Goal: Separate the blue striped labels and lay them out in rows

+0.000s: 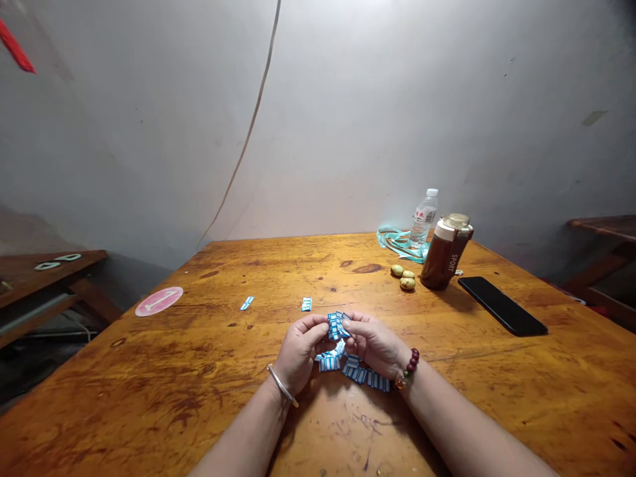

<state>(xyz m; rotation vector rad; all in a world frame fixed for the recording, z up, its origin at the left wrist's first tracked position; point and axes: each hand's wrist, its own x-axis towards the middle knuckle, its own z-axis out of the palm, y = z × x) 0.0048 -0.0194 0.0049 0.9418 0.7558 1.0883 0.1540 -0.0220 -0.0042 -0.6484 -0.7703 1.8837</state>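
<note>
Near the middle of the table, my left hand [301, 344] and my right hand [375, 341] pinch a small bunch of blue-and-white pieces [337, 325] between them, thumbs on top. The bunch is raised a little over the wood. Below and between my hands lies a loose heap of similar blue-and-white pieces [368, 377], partly hidden by my fingers. Farther forward, one small blue-and-white piece [307, 304] rests alone, and another [247, 303] lies to its left. What is printed on the pieces is too small to read.
A pink oval sticker [159, 301] is at the table's left edge. On the right stand a dark SPORT bottle [444, 255] and a clear water bottle [424, 218], with a teal ribbon [392, 242], several small yellowish fruits [407, 283] and a black phone [501, 306] around them.
</note>
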